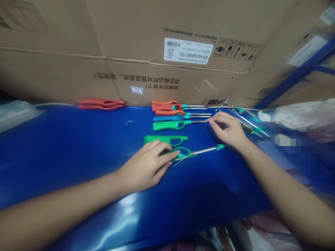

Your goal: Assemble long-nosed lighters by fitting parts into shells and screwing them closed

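Observation:
My left hand (pixel 150 162) is closed over an opened green gas lighter (pixel 192 154), its finger and thumb at the turquoise trigger. A metal tube runs right from that lighter to a small turquoise tip piece (pixel 221 146), and a thin loose wire (pixel 180 161) sticks out below. Just above lies a separate green handle shell (pixel 164 139), partly behind my fingers. My right hand (pixel 230 130) has thumb and fingertips pinched together beside the tube end of a whole green lighter (pixel 167 125). Whatever sits between those fingertips is too small to make out.
Several orange, red and blue lighters (pixel 167 106) lie in a row by the cardboard box (pixel 131 35). Red handle shells (pixel 101 104) lie farther left. Metal tubes with turquoise parts (pixel 251 123) are scattered right, near a white plastic bag (pixel 300 113). A blue sheet (pixel 91 146) covers the table.

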Motion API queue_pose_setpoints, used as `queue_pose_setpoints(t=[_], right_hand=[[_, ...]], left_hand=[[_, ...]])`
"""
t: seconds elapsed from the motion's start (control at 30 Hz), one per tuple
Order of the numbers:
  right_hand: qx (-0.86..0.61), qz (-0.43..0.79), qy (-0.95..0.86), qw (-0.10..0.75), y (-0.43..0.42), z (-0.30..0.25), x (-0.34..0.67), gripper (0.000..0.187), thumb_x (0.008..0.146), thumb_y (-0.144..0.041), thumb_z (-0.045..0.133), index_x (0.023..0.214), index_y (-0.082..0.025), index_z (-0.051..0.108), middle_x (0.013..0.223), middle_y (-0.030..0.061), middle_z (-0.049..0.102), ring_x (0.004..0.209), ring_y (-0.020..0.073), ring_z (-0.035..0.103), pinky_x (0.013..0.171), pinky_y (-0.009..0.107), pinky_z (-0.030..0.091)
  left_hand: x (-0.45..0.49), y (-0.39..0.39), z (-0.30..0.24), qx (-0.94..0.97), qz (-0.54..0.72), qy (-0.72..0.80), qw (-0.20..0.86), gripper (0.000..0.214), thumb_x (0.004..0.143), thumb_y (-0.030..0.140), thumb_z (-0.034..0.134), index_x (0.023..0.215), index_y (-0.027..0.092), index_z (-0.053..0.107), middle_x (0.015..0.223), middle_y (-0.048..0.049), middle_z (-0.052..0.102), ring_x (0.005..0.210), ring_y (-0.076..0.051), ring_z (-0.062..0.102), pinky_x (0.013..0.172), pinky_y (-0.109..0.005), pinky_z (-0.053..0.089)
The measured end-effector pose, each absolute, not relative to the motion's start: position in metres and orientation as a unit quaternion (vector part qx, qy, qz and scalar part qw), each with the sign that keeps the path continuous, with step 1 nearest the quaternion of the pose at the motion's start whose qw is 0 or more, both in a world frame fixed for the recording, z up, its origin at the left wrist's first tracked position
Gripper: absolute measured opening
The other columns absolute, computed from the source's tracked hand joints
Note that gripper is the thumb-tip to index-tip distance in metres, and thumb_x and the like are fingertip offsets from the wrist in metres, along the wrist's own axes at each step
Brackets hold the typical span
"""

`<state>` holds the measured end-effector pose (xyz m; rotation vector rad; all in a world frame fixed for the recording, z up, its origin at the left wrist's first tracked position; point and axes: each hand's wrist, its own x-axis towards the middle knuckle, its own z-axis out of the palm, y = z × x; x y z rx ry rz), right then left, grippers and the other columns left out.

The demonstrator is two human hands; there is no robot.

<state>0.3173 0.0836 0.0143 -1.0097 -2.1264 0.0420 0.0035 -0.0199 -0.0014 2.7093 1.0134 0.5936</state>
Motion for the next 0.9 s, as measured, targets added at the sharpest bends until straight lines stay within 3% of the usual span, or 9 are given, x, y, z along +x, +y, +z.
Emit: queue_pose_setpoints(t=[0.2,0.43,0.9], right_hand=[[-0.516,0.014,-0.737,0.435,0.1,0.011,0.333,0.023,0.089,-0.031,0.056,0.079,-0.021,0.075,0.079,0.0058,0.07,0.072,0.0194,0.062,0.062,0.031,0.046],[-0.513,0.032,-0.756,0.405,0.095,0.006,0.32,0.023,0.088,-0.033,0.057,0.077,-0.022,0.075,0.077,0.0047,0.068,0.072,0.0193,0.061,0.063,0.032,0.047],[-0.518,0.027,-0.778,0.354,0.094,0.005,0.321,0.021,0.089,-0.03,0.056,0.08,-0.022,0.073,0.085,0.0053,0.071,0.073,0.0195,0.063,0.064,0.033,0.048]], left_hand=[[0.001,-0.02,-0.004,0.91,0.222,0.341,0.079,0.038,0.1,0.022,0.049,0.138,0.023,0.057,0.122,-0.0104,0.064,0.108,-0.025,0.06,0.089,-0.042,0.05],[0.001,-0.02,-0.004,0.909,0.249,0.327,0.07,0.025,0.101,0.024,0.05,0.117,0.025,0.069,0.118,-0.0059,0.068,0.105,-0.023,0.063,0.086,-0.039,0.051],[0.0,-0.017,-0.006,0.914,0.253,0.311,0.068,0.03,0.101,0.021,0.05,0.12,0.028,0.071,0.12,-0.007,0.067,0.107,-0.025,0.062,0.087,-0.041,0.054]])
